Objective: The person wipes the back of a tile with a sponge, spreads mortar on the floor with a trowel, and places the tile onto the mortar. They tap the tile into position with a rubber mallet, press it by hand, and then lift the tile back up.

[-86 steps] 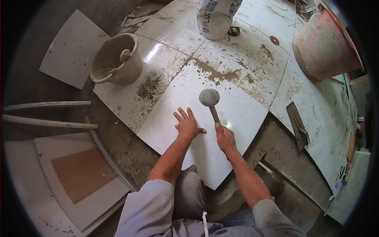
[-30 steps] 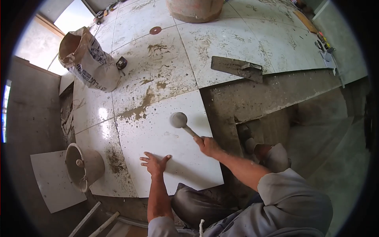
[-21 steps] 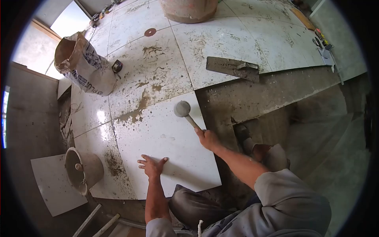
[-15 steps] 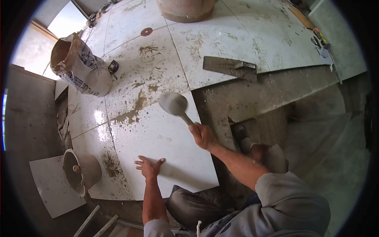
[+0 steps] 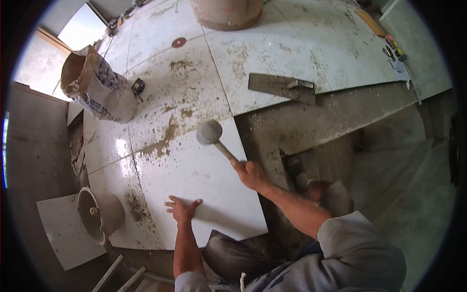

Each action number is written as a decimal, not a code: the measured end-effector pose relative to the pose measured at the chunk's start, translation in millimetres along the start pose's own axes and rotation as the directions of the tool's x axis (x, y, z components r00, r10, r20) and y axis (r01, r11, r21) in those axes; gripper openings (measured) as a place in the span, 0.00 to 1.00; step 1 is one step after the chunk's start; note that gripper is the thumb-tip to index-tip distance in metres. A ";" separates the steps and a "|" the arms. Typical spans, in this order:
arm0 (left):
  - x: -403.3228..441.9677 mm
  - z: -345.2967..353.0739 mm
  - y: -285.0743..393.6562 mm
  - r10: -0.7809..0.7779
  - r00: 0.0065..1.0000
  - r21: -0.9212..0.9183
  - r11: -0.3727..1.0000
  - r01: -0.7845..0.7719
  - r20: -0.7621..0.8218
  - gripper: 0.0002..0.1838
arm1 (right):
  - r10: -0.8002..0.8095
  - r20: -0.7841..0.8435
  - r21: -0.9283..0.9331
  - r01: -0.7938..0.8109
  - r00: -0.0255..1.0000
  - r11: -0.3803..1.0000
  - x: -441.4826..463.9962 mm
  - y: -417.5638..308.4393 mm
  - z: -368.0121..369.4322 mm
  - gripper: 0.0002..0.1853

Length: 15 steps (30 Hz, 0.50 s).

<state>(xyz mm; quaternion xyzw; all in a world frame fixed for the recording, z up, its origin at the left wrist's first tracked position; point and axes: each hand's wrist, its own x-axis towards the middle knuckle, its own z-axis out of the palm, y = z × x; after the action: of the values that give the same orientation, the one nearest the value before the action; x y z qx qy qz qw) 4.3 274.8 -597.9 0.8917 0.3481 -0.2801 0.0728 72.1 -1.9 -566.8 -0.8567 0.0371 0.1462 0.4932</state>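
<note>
My right hand (image 5: 250, 174) is wrapped round the wooden handle of a rubber mallet (image 5: 209, 132). The mallet's grey head is over the far part of a large white floor tile (image 5: 194, 170); whether it touches the surface I cannot tell. Fingers spread, my left hand (image 5: 182, 210) lies flat on the near part of the same tile. Smears of mortar (image 5: 160, 145) and small specks mark the tile's far left edge, along the joint with the neighbouring tiles.
A notched trowel (image 5: 282, 87) lies beyond the bare screed strip (image 5: 265, 131) on the right. To the left stand an open paper sack (image 5: 104, 95), a tape measure (image 5: 138, 86) and a bucket (image 5: 109, 211). A large tub (image 5: 226, 17) and a red disc (image 5: 178, 43) are farther off.
The mallet head has come down closer to the tile and is less blurred, with my right hand lower too. My left hand stays in place. The view has shifted slightly.
</note>
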 end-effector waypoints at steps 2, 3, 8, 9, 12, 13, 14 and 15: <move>-5.6 -3.0 -1.6 0.003 1.000 0.004 1.000 -0.003 0.024 0.71 | -0.081 -0.074 0.097 0.088 0.994 0.991 2.7 0.5 -2.1 0.35; -3.8 -7.4 1.9 0.011 0.999 -0.012 1.000 -0.011 0.031 0.70 | -0.098 -0.117 0.049 0.105 0.988 0.993 4.8 18.2 4.4 0.35; 6.4 -5.4 14.8 0.003 0.999 -0.030 1.000 -0.002 0.036 0.71 | 0.063 -0.003 -0.035 -0.063 0.998 0.997 10.9 -0.7 -10.4 0.33; 1.8 -0.1 1.9 0.001 0.999 -0.018 1.000 -0.001 0.039 0.71 | -0.028 -0.089 0.007 0.029 0.996 1.000 8.5 -12.0 -12.3 0.33; -1.8 -8.3 -0.4 -0.020 0.999 0.006 1.000 0.020 0.035 0.71 | -0.212 -0.224 0.106 0.240 0.951 0.965 -0.3 -0.2 -2.6 0.33; -4.6 -7.2 -4.6 -0.020 0.999 0.018 1.000 0.020 0.034 0.71 | -0.052 -0.132 0.012 0.054 0.990 0.998 0.4 29.0 11.0 0.32; -1.2 -6.3 3.4 -0.004 1.000 0.008 1.000 0.004 0.027 0.71 | 0.330 0.185 -0.157 -0.304 0.926 0.940 9.4 34.5 6.2 0.30; 0.4 -4.5 2.4 -0.004 0.999 0.004 1.000 0.004 0.035 0.71 | 0.171 0.087 -0.117 -0.161 0.981 0.980 7.2 37.7 8.7 0.31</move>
<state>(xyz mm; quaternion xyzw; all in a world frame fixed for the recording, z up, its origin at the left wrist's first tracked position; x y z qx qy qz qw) 8.1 274.7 -594.5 0.8860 0.3480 -0.2966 0.0767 69.3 -13.1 -604.4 -0.8684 0.0765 0.2299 0.4326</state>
